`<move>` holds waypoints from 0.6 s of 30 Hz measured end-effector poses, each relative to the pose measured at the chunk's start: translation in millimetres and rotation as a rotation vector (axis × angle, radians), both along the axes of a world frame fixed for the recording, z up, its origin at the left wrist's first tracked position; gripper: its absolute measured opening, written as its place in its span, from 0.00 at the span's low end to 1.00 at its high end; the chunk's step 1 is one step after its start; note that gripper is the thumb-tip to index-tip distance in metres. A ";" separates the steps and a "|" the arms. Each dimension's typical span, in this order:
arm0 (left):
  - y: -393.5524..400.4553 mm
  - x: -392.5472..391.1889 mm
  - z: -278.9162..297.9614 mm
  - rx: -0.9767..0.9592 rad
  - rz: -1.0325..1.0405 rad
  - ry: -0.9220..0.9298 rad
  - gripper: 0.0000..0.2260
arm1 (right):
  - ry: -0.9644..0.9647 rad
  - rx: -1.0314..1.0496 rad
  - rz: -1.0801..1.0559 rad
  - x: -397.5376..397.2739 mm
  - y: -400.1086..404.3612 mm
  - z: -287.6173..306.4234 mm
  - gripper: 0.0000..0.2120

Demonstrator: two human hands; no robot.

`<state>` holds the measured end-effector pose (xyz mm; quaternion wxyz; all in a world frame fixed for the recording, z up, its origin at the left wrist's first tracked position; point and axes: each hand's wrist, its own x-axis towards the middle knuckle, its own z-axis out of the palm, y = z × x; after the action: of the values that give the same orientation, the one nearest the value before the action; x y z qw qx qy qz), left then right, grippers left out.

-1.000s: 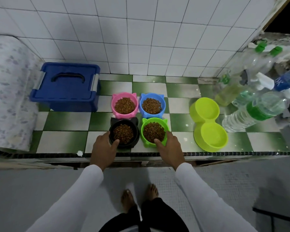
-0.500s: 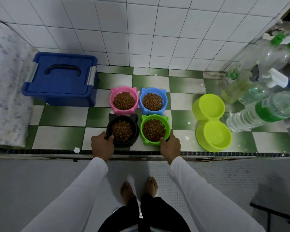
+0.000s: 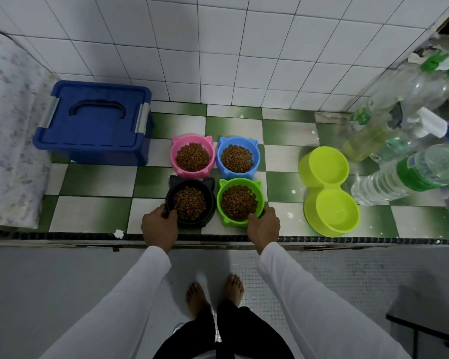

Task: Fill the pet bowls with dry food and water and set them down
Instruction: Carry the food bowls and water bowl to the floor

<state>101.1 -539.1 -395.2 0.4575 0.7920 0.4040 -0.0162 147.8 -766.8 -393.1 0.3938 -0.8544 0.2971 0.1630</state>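
Bowls stand in a block of 4 on the green-and-white checkered tiled ledge (image 3: 94, 211), each loaded with dry brown kibble: pink cat-eared plastic bowl (image 3: 192, 156), blue cat-eared plastic bowl (image 3: 237, 158), black cat-eared plastic bowl (image 3: 190, 204), green cat-eared plastic bowl (image 3: 240, 202). Left hand (image 3: 160, 228) has its grip on the black bowl's near rim; right hand (image 3: 263, 226) grips the green bowl's near rim. Judged step: taking up 2 filled bowls for setting down. Lime-green plastic double bowl (image 3: 327, 190) looks without food; whether it holds water cannot be told. Clear plastic water bottles (image 3: 410, 174) lie just beside it. Next move calls for a level lift, since the kibble sits heaped.
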 end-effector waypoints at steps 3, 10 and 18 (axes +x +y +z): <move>-4.3 -0.9 10.0 -0.065 0.069 -0.008 0.14 | -0.012 0.068 -0.051 -2.6 1.7 6.6 0.16; -0.1 -2.7 19.9 -0.541 0.278 -0.139 0.16 | -0.077 0.268 -0.140 -11.5 0.5 25.5 0.19; -5.2 -18.6 35.4 -0.721 0.393 -0.224 0.17 | -0.172 0.426 -0.211 -26.5 3.2 41.9 0.20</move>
<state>82.6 -544.3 -359.8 0.7406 0.4863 0.4635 0.0170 121.3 -763.6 -351.2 0.6037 -0.7271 0.3089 0.1066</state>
